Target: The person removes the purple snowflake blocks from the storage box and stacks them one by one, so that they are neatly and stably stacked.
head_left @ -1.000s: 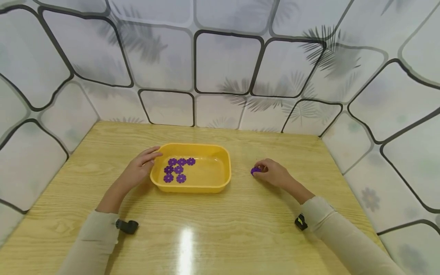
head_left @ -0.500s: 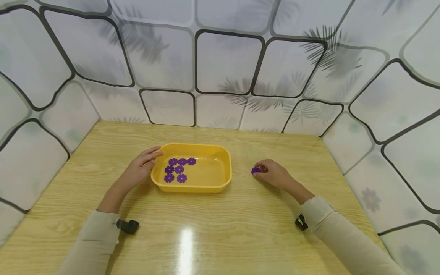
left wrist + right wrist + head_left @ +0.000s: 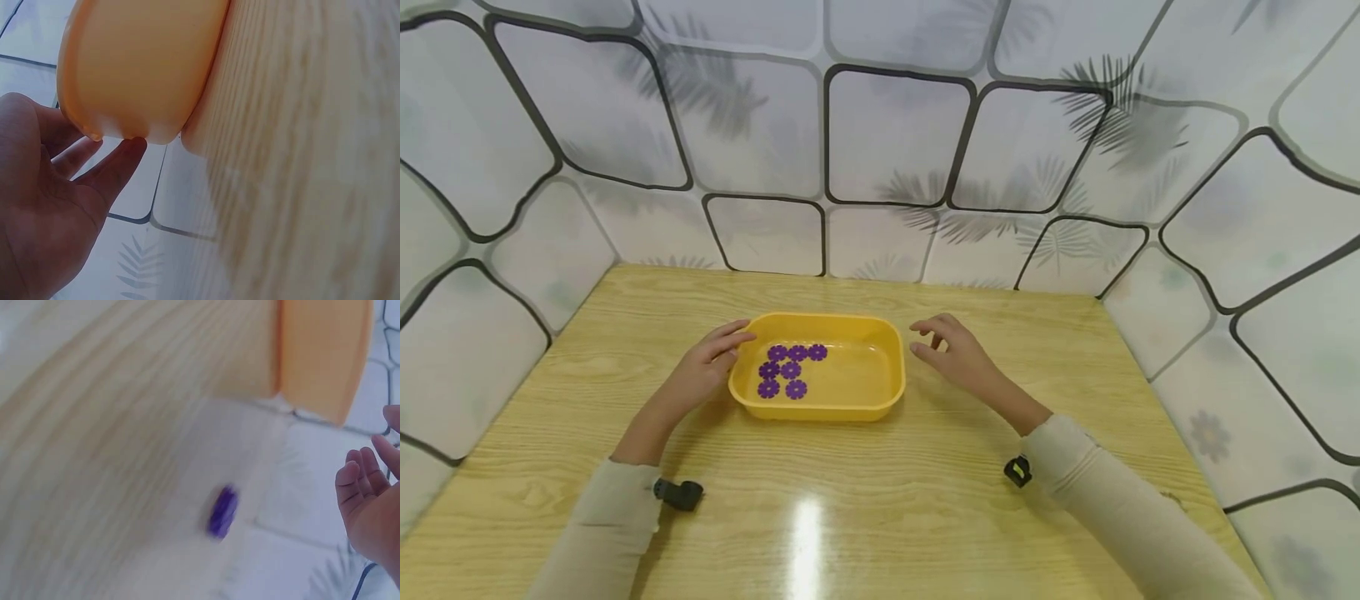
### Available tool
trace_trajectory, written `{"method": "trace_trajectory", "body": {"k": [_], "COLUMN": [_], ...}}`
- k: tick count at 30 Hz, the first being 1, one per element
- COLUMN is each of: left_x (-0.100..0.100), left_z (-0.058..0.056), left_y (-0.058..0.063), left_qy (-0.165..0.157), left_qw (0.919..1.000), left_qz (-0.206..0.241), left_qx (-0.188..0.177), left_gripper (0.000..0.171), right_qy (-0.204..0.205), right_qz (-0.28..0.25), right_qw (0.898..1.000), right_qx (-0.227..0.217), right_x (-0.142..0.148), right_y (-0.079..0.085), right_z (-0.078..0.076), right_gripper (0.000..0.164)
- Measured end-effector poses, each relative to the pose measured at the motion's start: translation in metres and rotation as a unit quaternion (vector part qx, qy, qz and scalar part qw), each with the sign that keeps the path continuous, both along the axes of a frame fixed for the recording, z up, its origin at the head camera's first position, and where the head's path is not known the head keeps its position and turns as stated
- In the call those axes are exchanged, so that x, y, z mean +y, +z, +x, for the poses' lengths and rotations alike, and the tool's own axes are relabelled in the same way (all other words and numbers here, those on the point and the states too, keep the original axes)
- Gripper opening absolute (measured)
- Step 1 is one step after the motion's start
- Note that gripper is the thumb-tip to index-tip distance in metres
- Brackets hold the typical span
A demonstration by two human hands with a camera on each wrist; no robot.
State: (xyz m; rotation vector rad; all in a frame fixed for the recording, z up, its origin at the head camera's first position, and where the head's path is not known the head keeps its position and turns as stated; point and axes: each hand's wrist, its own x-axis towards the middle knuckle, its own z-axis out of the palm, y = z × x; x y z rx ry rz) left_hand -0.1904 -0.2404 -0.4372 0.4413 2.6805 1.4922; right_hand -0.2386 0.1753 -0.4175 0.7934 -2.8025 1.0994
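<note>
A yellow plastic basin (image 3: 820, 412) stands on the table, with several purple snowflake discs (image 3: 791, 370) lying flat in its left half. My left hand (image 3: 698, 372) grips the basin's left end, fingers over the rim; the left wrist view has the thumb (image 3: 128, 159) against the outer wall. Just off the basin's right end, my right hand (image 3: 958, 354) hovers with loosely bent fingers and holds nothing. Below it in the right wrist view, a small purple stack (image 3: 223, 512), blurred, sits on the table. The head view does not show that stack, which the right hand hides.
The wooden table (image 3: 880, 500) meets patterned white wall panels (image 3: 895, 137) at the back and sides. A black wrist camera (image 3: 679, 494) is strapped at the left cuff, and another black device (image 3: 1018, 471) at the right cuff.
My right hand has let go of the purple stack and moved up and left toward the basin, its fingers spreading. The left hand, basin and discs have stayed put.
</note>
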Motion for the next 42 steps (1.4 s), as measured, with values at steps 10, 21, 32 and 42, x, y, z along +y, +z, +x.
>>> {"method": "trace_trajectory", "body": {"k": [10, 21, 32, 42], "left_x": [0.001, 0.0, 0.0, 0.0], "left_z": [-0.002, 0.001, 0.001, 0.0], "left_y": [0.0, 0.001, 0.0, 0.002], "left_qy": [-0.005, -0.003, -0.004, -0.007], "left_qw": [0.9999, 0.9999, 0.9998, 0.9995], "left_qz": [0.01, 0.009, 0.016, 0.025], "left_qx": [-0.005, -0.006, -0.007, -0.015], "left_gripper": [0.039, 0.038, 0.038, 0.039], "right_qy": [0.055, 0.065, 0.067, 0.062], "right_qz": [-0.024, 0.061, 0.096, 0.106], "right_qw": [0.998, 0.994, 0.989, 0.984], "right_qx": [-0.033, -0.061, -0.093, -0.128], "right_x": [-0.072, -0.119, -0.138, -0.146], "right_y": [0.012, 0.002, -0.009, -0.016], "right_z": [-0.01, -0.022, -0.025, -0.03], "right_gripper": [0.04, 0.039, 0.039, 0.043]}}
